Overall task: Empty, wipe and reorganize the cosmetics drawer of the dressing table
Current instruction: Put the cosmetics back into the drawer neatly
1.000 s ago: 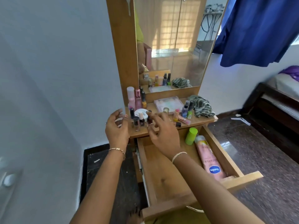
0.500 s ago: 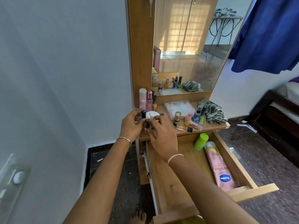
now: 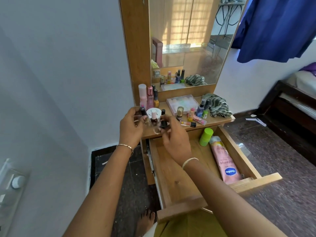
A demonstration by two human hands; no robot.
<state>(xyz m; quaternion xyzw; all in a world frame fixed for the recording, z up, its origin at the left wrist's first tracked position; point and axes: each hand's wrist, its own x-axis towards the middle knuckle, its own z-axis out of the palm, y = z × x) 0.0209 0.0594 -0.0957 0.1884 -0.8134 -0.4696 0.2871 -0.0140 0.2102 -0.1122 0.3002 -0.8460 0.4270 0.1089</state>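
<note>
A: Where is the drawer, and what is in it?

B: The pale wooden drawer (image 3: 177, 178) stands wide open, a shallow box with a smooth, grained floor. A long pink plastic lotion tube with a blue oval label (image 3: 224, 161) lies along the drawer's right wall. A lime-green cylindrical bottle (image 3: 206, 136) sits just beside the tube's end, in the drawer's back right corner.

A: And the hands?

B: Both are over the drawer's back left corner, close together. The left hand (image 3: 131, 128) curls round a slim black-capped tube (image 3: 143, 111). The right hand (image 3: 177, 141) pinches a small glass bottle by its black cap (image 3: 163, 124). Whether the left hand holds more of the little bottles, I cannot tell.

A: What is above the drawer?

B: A wooden shelf (image 3: 220, 119) runs over the drawer's back edge. Above the drawer's left side sit a round white jar (image 3: 153, 111) and a dark red glass bottle (image 3: 153, 120). Above its middle is a flat clear plastic box with pastel contents (image 3: 182, 103). Above its right side lies a crumpled green-and-white striped cloth (image 3: 218, 105).
</note>
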